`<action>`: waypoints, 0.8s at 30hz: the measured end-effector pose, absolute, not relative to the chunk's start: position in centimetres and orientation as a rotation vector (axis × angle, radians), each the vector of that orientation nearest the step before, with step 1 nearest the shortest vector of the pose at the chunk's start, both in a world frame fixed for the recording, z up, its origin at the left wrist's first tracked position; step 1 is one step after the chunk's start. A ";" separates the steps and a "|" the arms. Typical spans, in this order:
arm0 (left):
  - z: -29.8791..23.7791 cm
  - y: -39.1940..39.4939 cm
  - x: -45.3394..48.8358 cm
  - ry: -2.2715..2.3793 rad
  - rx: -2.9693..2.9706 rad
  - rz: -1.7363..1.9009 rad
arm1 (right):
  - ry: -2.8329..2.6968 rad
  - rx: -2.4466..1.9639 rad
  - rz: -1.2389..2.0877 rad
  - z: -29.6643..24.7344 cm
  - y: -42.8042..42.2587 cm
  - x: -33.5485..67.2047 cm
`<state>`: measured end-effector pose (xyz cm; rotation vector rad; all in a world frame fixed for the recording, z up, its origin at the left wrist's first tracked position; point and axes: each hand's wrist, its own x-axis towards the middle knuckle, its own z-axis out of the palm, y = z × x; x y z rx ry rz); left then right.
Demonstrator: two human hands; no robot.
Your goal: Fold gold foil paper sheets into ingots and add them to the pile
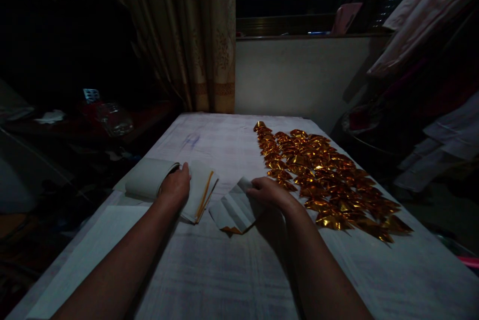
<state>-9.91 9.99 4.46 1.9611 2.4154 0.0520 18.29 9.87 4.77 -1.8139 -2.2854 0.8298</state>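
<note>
My left hand (176, 183) is closed on a stack of pale paper sheets (198, 188). Its left part is curled back into a loose roll (147, 178), and gold shows along the stack's right edge. Part of my left fingers is hidden in the curl. Between finger and thumb, my right hand (269, 193) pinches a single creased sheet (237, 208), pale side up, a little gold showing at its lower edge. Right of that hand lie many shiny gold folded foil pieces (318, 165) in rows on the cloth-covered table (220, 275).
A flat pale sheet or board (93, 240) lies under the left arm. On a dark side surface at left stands a clear glass container (115, 119). A patterned curtain (202, 36) hangs behind the table. Clothes (430, 21) hang at right, and a pink cup (346, 18) is on the sill.
</note>
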 end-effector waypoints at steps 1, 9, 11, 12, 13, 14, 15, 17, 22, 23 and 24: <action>4.2 9.8 -9.6 2.428 1.974 0.022 | -2.287 -1.818 0.818 4.8 9.9 18.2; 3.2 7.4 -8.4 2.462 2.191 0.042 | -2.217 -1.945 0.558 4.6 8.9 16.6; 2.2 6.4 -8.5 2.355 2.292 0.076 | -2.201 -1.934 0.379 4.6 8.6 16.0; 1.6 5.9 -8.5 2.288 2.338 0.093 | -2.199 -1.895 0.302 4.5 8.6 15.5; 0.9 5.5 -8.6 2.208 2.390 0.147 | -2.206 -1.831 0.255 4.4 8.6 14.8; 0.3 5.2 -8.7 2.173 2.400 0.193 | -2.215 -1.754 0.247 4.2 8.8 13.9; -0.4 4.9 -8.8 2.146 2.408 0.237 | -2.238 -1.666 0.277 4.0 9.1 12.7; -1.4 4.8 -9.0 2.122 2.404 0.321 | -2.346 -1.452 0.378 3.4 10.1 10.1; -2.5 5.3 -9.3 2.115 2.406 0.499 | -2.536 -1.396 0.422 1.5 13.2 5.0; -2.7 5.2 -9.4 2.116 2.409 0.516 | -2.529 -1.417 0.413 1.2 13.6 4.6; -2.9 5.0 -9.5 2.106 2.422 0.517 | -2.519 -1.431 0.405 0.9 13.9 4.4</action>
